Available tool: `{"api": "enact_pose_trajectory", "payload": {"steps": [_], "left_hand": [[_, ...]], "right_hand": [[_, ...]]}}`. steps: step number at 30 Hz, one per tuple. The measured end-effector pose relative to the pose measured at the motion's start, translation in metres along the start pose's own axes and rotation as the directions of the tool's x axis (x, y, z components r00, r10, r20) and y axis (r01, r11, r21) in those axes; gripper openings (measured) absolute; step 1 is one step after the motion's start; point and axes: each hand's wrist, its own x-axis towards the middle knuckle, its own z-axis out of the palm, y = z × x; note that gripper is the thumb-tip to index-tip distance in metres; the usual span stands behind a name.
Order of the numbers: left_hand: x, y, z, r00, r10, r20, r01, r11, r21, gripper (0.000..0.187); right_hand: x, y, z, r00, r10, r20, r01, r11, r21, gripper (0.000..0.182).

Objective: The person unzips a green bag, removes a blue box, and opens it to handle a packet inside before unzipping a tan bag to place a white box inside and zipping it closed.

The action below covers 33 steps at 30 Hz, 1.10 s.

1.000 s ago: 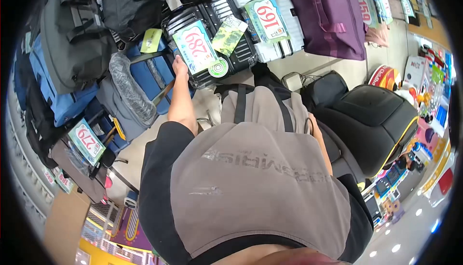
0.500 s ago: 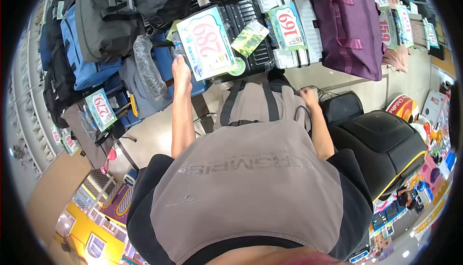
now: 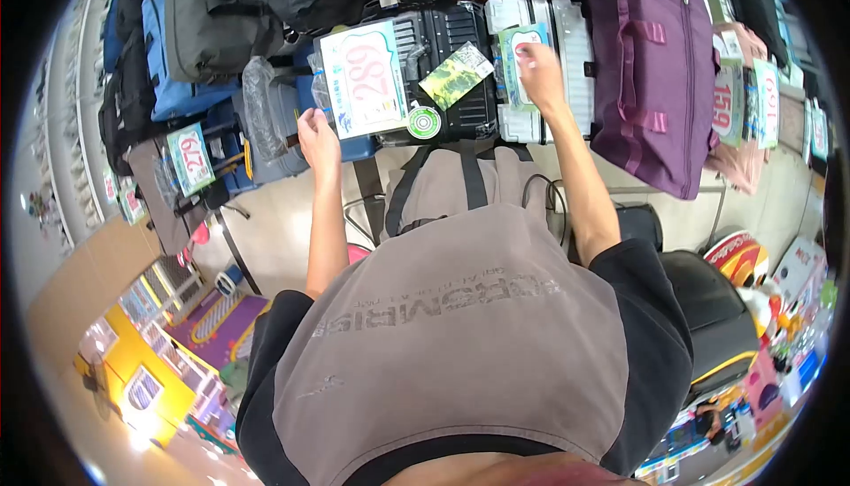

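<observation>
My left hand (image 3: 319,139) is loosely curled at the lower left edge of a price sign (image 3: 365,74) reading 289, its fingertips beside a blue tie. The sign hangs in clear plastic on a black ribbed suitcase (image 3: 478,116). My right hand (image 3: 542,79) is raised over a smaller price tag (image 3: 513,42) on a silver suitcase (image 3: 572,61). Its bent fingers, slightly blurred, cover most of that tag's number. Between the two hands, a green and yellow leaflet (image 3: 455,75) and a round green tag (image 3: 424,121) lie against the black suitcase.
A purple duffel bag (image 3: 651,83) stands right of the silver suitcase, with grey (image 3: 208,21) and blue (image 3: 177,65) bags at the left. A grey backpack (image 3: 456,176) sits against my front. At lower right is a black padded seat (image 3: 708,318).
My right hand has risen from beside the backpack to the silver suitcase's tag. My left hand has lowered slightly along the 289 sign, and the sign hangs more upright. The whole view has shifted.
</observation>
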Motion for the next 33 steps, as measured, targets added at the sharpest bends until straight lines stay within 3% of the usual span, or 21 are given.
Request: {"api": "enact_pose_trajectory", "payload": {"steps": [1,2,4,6,7,8,10,12,13,14,19,22,27,30,33], "left_hand": [[-0.021,0.009,-0.003,0.996,0.058,-0.067,-0.052,0.995,0.081,0.04],[-0.039,0.001,-0.001,0.993,0.097,-0.065,-0.086,0.985,0.149,0.037],[-0.085,-0.018,0.003,0.989,0.145,0.018,-0.146,0.978,0.149,0.034],[-0.141,-0.019,0.003,0.995,-0.088,0.051,0.08,0.987,0.141,0.033],[-0.166,-0.035,0.002,0.992,-0.12,0.028,0.115,0.983,0.145,0.033],[-0.196,-0.061,0.005,0.988,-0.154,0.011,0.151,0.977,0.148,0.033],[-0.26,-0.149,0.012,0.974,-0.224,-0.031,0.223,0.931,0.29,0.033],[-0.318,-0.183,0.012,0.847,-0.528,-0.062,0.531,0.834,0.149,0.034],[-0.345,-0.196,0.011,0.8,-0.598,-0.053,0.599,0.789,0.139,0.035],[-0.367,-0.209,0.009,0.752,-0.657,-0.042,0.657,0.743,0.128,0.035],[-0.407,-0.248,0.014,0.62,-0.784,0.039,0.765,0.615,0.19,0.039],[-0.393,-0.266,0.016,0.687,-0.718,0.111,0.719,0.694,0.043,0.04],[-0.353,-0.259,0.019,0.778,-0.612,0.144,0.617,0.787,0.013,0.039],[-0.36,-0.283,0.024,0.71,-0.663,0.239,0.696,0.713,-0.09,0.04],[-0.375,-0.293,0.024,0.723,-0.656,0.219,0.686,0.719,-0.109,0.041]], "right_hand": [[0.016,0.007,0.014,0.968,-0.139,0.207,0.144,0.99,-0.011,0.018],[0.033,0.014,0.028,0.857,-0.133,0.498,0.244,0.955,-0.166,0.02],[0.049,0.044,0.065,0.678,-0.15,0.719,0.456,0.854,-0.252,0.016],[0.062,0.075,0.088,0.499,-0.187,0.846,0.655,0.721,-0.227,0.015],[0.065,0.089,0.101,0.461,-0.195,0.866,0.716,0.657,-0.234,0.015],[0.073,0.087,0.102,0.367,-0.205,0.907,0.777,0.604,-0.179,0.017],[0.08,0.095,0.118,0.27,-0.214,0.939,0.844,0.522,-0.123,0.016],[0.089,0.094,0.129,0.212,-0.145,0.966,0.882,0.454,-0.125,0.016],[0.095,0.095,0.131,0.154,-0.185,0.971,0.911,0.406,-0.067,0.016],[0.103,0.086,0.126,0.102,-0.12,0.988,0.909,0.415,-0.043,0.018],[0.089,0.095,0.124,0.129,-0.095,0.987,0.906,0.415,-0.078,0.03],[0.092,0.083,0.131,0.002,0.015,1.0,0.926,0.376,-0.008,0.04],[0.104,0.066,0.136,-0.078,0.195,0.978,0.845,0.533,-0.039,0.044],[0.105,0.053,0.143,-0.102,0.359,0.928,0.834,0.539,-0.117,0.041],[0.101,0.056,0.151,-0.083,0.394,0.915,0.822,0.546,-0.16,0.041]]}}
